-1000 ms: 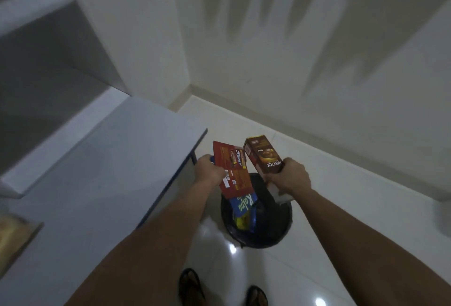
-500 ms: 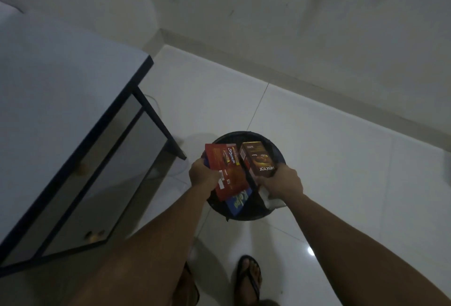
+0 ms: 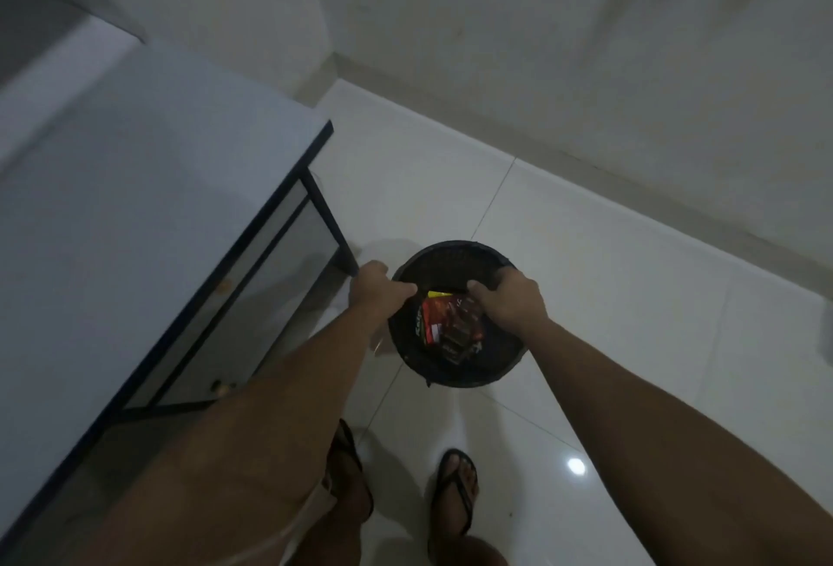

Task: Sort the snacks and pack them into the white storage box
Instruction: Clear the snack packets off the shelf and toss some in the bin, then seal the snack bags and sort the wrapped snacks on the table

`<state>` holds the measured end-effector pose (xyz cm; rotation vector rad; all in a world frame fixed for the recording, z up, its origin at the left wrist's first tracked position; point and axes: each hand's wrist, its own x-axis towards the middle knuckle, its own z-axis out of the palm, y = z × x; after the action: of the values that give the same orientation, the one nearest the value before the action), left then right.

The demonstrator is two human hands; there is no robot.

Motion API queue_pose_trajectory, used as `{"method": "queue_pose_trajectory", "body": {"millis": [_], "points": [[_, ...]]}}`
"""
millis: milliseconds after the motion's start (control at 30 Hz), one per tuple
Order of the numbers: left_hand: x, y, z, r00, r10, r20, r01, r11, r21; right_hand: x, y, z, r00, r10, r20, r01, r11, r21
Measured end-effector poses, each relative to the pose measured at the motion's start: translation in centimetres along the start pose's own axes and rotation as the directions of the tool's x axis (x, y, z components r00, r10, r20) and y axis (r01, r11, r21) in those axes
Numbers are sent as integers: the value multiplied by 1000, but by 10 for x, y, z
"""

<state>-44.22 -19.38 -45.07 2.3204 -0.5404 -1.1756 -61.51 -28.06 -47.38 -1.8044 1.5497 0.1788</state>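
Note:
A black round bin (image 3: 455,252) stands on the white tiled floor. Inside it lie a red snack box (image 3: 436,321), a dark brown snack box (image 3: 459,337) and a bit of yellow packaging (image 3: 439,294). My left hand (image 3: 376,290) hovers at the bin's left rim with its fingers reaching right and nothing in it. Over the bin's upper right part is my right hand (image 3: 511,301), fingers hanging loosely down, also holding nothing. No white storage box is in view.
A white-topped table with a dark frame (image 3: 148,213) stands to the left, its leg (image 3: 331,231) close to the bin. Walls meet in a corner behind. My feet in sandals (image 3: 455,493) stand on the floor just below the bin.
Both hands have let go of the snack boxes they held over the bin; the boxes now lie inside it. The camera has tilted further down.

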Motion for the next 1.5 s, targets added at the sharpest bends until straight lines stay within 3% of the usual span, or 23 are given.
{"method": "queue_pose_trajectory", "body": {"millis": [300,633,833,1133,1367,1500], "points": [[-91,61,-120,995,86,55,-89,995,49,-71,-129,-106,942,-295,159,320,933,-164],[-196,38,-270,995,77,-60,-72,994,83,-163,-274,-111,780,-542,314,624,711,-323],[-242,-31,-354,983,34,-182,-25,998,53,-221,-353,-65,690,-616,381,723,613,-318],[-296,-186,-462,958,-82,-273,94,995,34,-323,-456,61,593,-632,499,802,519,-295],[-325,-286,-511,917,-175,-358,179,984,-21,-389,-512,148,506,-657,558,862,378,-337],[-334,-325,-526,923,-171,-344,141,984,-111,-412,-532,192,473,-653,592,881,326,-344]]}}
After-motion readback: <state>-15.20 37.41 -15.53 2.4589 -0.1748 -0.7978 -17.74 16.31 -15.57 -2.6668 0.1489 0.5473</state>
